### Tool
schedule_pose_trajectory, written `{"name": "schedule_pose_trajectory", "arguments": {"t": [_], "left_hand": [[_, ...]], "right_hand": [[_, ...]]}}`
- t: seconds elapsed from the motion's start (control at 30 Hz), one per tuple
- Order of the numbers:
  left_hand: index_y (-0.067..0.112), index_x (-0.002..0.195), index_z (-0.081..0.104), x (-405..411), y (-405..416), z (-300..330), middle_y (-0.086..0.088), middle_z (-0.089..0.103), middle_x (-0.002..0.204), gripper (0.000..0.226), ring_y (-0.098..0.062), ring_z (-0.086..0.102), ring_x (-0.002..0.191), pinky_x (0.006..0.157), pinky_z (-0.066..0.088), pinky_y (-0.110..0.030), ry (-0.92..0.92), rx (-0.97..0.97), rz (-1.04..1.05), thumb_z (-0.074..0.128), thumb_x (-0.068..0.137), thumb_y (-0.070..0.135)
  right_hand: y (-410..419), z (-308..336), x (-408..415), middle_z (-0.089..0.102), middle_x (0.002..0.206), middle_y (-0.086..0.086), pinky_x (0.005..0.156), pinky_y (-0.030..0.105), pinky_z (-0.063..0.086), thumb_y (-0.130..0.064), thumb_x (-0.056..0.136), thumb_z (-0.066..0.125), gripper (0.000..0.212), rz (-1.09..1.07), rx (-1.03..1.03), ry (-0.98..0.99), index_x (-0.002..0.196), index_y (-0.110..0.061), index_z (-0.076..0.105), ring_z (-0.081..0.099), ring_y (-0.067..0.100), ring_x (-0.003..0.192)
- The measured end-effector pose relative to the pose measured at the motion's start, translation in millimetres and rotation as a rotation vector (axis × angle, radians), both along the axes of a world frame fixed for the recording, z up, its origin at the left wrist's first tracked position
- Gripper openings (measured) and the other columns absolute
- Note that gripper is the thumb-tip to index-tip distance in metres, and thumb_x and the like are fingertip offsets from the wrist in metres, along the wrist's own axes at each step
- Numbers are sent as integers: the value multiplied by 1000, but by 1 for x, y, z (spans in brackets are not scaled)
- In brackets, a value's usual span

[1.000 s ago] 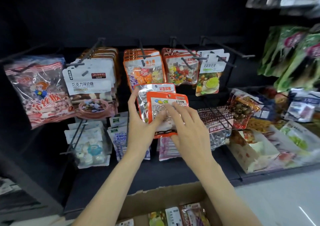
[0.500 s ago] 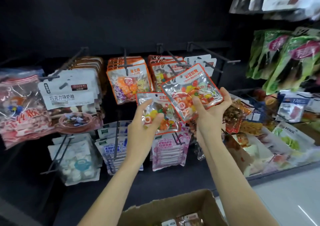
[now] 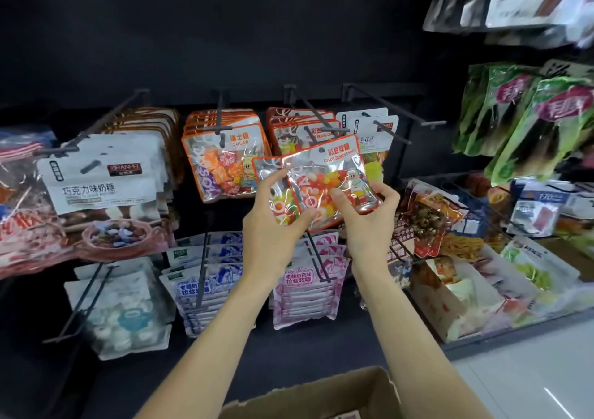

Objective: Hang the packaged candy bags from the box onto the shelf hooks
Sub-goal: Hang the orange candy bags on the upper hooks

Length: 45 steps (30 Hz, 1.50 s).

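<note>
Two orange-edged clear bags of coloured candy are held up in front of the shelf. My right hand (image 3: 369,222) pinches the front candy bag (image 3: 331,177) at its lower right corner, face towards me, its hang hole near the top. My left hand (image 3: 273,226) grips the second candy bag (image 3: 273,190), mostly hidden behind the first. Just behind them, matching bags hang on a black shelf hook (image 3: 316,118). The cardboard box (image 3: 308,396) sits open at the bottom edge, its contents barely visible.
Orange sugar-candy bags (image 3: 225,164) hang to the left, white chocolate-candy bags (image 3: 103,177) further left. Purple and pink bags (image 3: 305,283) hang on the lower row. An empty hook (image 3: 395,107) juts out at the right. Green packs (image 3: 527,123) and bins of snacks fill the right.
My right hand has brought the front bag down and left so it overlaps the left hand's bag. Both bags now sit closer to the hook with matching bags.
</note>
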<state>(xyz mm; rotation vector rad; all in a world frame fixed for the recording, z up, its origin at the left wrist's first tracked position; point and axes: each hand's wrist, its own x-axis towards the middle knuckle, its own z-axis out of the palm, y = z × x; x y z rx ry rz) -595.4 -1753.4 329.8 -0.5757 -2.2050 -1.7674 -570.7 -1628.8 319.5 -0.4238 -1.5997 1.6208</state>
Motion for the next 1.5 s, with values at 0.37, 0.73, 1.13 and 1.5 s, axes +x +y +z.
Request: {"name": "schedule_pose_trajectory", "arguments": {"t": [0.37,0.73,1.13,1.5], "left_hand": [[35,132,44,-11,-19,-12,31,45,87,50,22,45,64,63,33,6,16,-138,58,65,89,21],[27,120,56,-2,-82,-12,19,58,121,51,1,60,106,83,49,-14,-33,42,-166,66,82,-5],[36,141,36,-10,5,10,19,43,142,82,3,45,125,105,42,-30,117,-12,-164,80,75,17],[35,148,23,-30,11,8,9,48,142,84,-14,58,116,80,46,-24,440,-489,114,62,78,60]], "right_hand": [[21,8,-53,53,110,-12,75,20,35,-37,86,68,46,7,382,-140,123,-20,48,51,2,97],[4,6,-55,46,131,6,94,36,42,-32,95,55,50,-90,371,-117,140,-26,34,47,21,117],[17,17,9,42,133,-23,97,-3,23,-6,91,61,53,204,610,59,138,-21,43,30,-27,119],[39,16,-12,43,144,-12,108,11,30,-9,92,59,56,285,604,-14,143,-21,41,34,-2,134]]}}
